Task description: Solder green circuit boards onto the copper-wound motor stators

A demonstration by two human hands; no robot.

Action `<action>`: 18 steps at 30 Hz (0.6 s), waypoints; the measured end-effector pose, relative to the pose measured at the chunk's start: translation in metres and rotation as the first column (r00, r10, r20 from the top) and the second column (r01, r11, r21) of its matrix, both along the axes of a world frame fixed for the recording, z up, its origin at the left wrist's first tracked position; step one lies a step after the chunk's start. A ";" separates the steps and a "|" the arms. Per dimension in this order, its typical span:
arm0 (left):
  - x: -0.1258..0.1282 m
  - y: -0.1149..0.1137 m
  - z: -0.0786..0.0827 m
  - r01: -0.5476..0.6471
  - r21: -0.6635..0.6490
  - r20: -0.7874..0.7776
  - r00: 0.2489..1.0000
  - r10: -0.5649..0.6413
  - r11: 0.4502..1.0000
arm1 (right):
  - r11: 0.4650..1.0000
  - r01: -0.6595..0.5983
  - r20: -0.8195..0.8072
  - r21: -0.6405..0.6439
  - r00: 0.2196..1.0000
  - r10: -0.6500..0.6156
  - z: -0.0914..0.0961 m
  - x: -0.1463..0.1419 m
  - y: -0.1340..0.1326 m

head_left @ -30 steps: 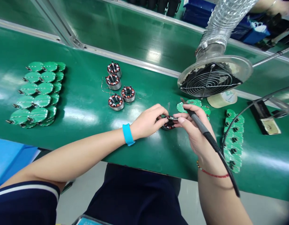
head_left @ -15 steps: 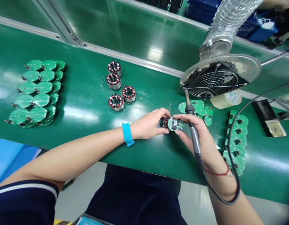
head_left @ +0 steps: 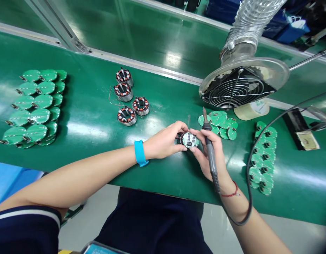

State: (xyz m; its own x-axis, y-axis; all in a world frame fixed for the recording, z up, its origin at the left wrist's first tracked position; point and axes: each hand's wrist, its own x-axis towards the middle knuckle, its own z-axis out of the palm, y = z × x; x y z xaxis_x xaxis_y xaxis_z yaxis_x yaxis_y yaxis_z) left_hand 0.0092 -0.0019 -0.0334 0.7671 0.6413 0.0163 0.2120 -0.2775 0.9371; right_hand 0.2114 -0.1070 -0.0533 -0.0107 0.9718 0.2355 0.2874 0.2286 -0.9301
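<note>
My left hand (head_left: 163,144), with a blue wristband, is closed around a motor stator (head_left: 179,138) that is mostly hidden by fingers and board. A round green circuit board (head_left: 190,139) with dark components lies against the stator's right side, its edge pinched by my right hand (head_left: 219,150). That same hand also carries a soldering iron (head_left: 210,152), lying across the fingers with its tip pointing up and away from the board. Just beyond, a loose group of green circuit boards (head_left: 218,118) rests on the green bench.
Several stators (head_left: 126,116) with loose wires stand left of centre. Stacked circuit boards (head_left: 37,133) fill the far left, with more boards in rows (head_left: 263,158) at right. A fume extractor (head_left: 235,88), a tape roll (head_left: 252,110) and a black holder (head_left: 297,128) are behind. The iron's cable (head_left: 248,176) loops over my right forearm.
The circuit board has moved left, further over the stator, and my right hand has come closer to my left. The iron's tip has shifted left and down. The whole view has shifted slightly.
</note>
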 end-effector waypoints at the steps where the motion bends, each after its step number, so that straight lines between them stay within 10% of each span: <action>1: 0.000 -0.002 0.000 -0.005 0.040 0.013 1.000 0.004 0.999 | 1.000 0.009 0.019 0.000 1.000 -0.009 0.000 -0.001 -0.001; 9: 0.009 -0.013 0.007 -0.039 0.310 0.007 0.999 0.039 0.950 | 0.997 -0.061 0.125 0.044 0.991 0.055 0.006 -0.007 -0.004; 18: 0.005 -0.010 0.010 0.039 0.381 -0.096 0.995 -0.003 0.924 | 0.985 0.172 0.002 0.007 0.985 -0.172 0.002 -0.008 0.000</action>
